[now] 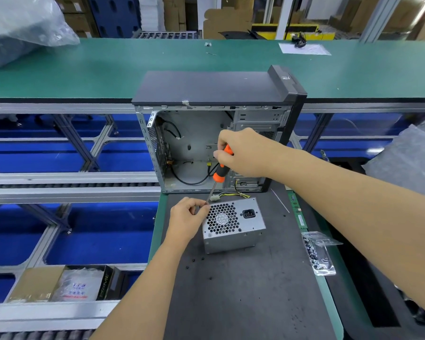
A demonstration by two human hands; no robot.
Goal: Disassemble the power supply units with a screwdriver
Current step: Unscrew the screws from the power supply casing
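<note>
Power supply unit (233, 224), a silver metal box, sits on the dark mat (243, 290) covering the near tabletop (329, 285), fan grille and mains socket facing up and toward the camera; its yellow and black cable bundle (233, 193) with a white connector trails off the far side toward the computer case. Right hand (241, 153): grip closed around the orange-and-black handle of the screwdriver (219, 176), held from above, shaft angled down and to the left. Screwdriver tip sits at the unit's upper left corner, right at the left hand's fingertips; whether it is seated in a screw cannot be told. Left hand (188, 215): thumb and forefinger pinched together at that same corner, touching the unit's edge beside the tip; grip closed, apparently on something very small, too small to identify. Computer case (219, 133) stands just behind the unit, side panel off, interior open to view with loose black cables inside. Several small dark screws (196, 263) lie scattered on the mat in front and to the left of the unit. A clear plastic bag (319, 253) holding dark small parts lies at the mat's right edge, well apart from the unit. A cardboard box (59, 284) with packaging sits lower left, off the tabletop.
</note>
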